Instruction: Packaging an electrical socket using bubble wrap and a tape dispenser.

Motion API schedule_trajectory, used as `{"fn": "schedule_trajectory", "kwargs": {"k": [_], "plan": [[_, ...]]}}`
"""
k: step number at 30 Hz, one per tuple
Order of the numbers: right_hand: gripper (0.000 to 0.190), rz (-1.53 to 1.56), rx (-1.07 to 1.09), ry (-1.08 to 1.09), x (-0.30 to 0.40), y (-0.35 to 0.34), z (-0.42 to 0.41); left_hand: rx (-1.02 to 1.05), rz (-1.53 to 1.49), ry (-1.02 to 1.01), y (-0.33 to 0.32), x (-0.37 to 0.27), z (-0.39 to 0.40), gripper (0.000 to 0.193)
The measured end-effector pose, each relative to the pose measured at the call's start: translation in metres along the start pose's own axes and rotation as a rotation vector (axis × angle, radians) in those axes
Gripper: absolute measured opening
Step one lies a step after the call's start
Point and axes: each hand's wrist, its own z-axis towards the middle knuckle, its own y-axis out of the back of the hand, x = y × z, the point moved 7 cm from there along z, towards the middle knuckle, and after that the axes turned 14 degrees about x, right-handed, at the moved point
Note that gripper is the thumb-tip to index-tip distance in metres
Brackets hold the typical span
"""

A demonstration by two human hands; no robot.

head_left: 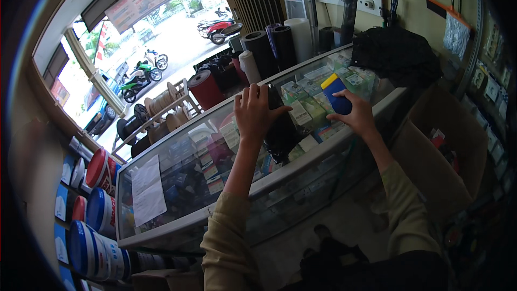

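My left hand (254, 115) grips a black plastic bag (280, 131) at its upper left edge, with the thumb laid across it. The bag lies on the glass top of a display counter (181, 169), its crumpled end towards me. In my right hand (357, 113) is a small blue block-like item with a yellow end (337, 95), pinched between thumb and fingers just above the counter. What kind of item it is, I cannot tell. Beneath the glass, between my hands, several small product boxes (301, 113) show.
A black bundle (396, 54) rests on the counter's far right end. A sheet of paper (147, 190) lies at its left. An open cardboard box (448, 149) stands to my right. Paint buckets (97, 246) line the left side; rolls (260, 50) stand behind the counter.
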Motion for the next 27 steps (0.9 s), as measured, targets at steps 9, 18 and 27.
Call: {"fn": "schedule_trajectory", "kwargs": {"k": [9, 18, 27], "plan": [[0.041, -0.542, 0.042, 0.025, -0.017, -0.048, 0.028, -0.086, 0.147, 0.071, -0.019, -0.015, -0.021, 0.09], [0.047, -0.509, -0.075, 0.22, 0.023, -0.052, 0.022, 0.095, -0.165, 0.196, -0.062, 0.047, 0.017, 0.064], [0.059, 0.319, 0.355, 0.351, 0.046, -0.107, 0.018, 0.499, -0.525, 0.418, -0.142, 0.096, 0.005, 0.082]]}}
